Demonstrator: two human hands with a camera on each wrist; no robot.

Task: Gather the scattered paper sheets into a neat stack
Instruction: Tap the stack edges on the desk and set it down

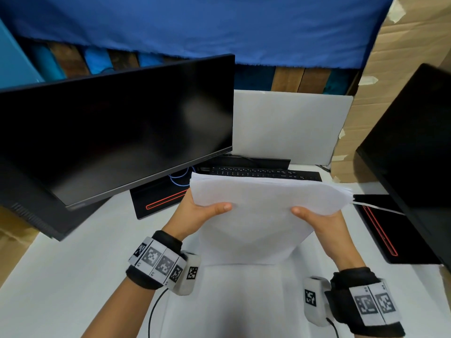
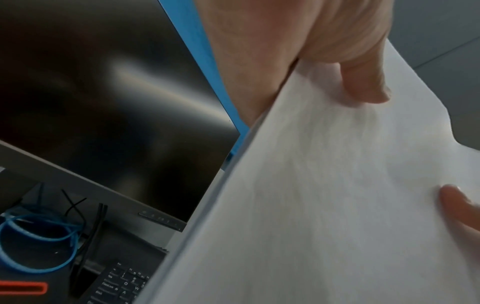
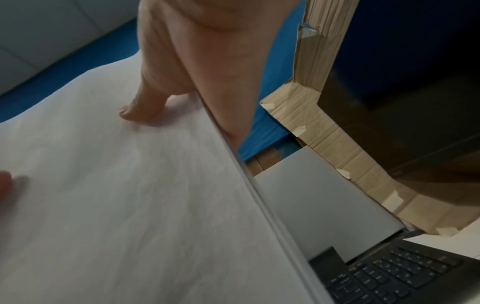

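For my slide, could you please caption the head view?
Both hands, left hand and right hand, hold a paper stack above the white table.

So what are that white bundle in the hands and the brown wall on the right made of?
The bundle looks like thin matte paper: it sags, and layered sheet edges show. The wall looks like taped corrugated cardboard, dull brown with ribbed lines.

Even, soft indoor light; faint glare on monitor [image 1: 117,132]; wrist views dim w/ motion blur; head view edges warped.
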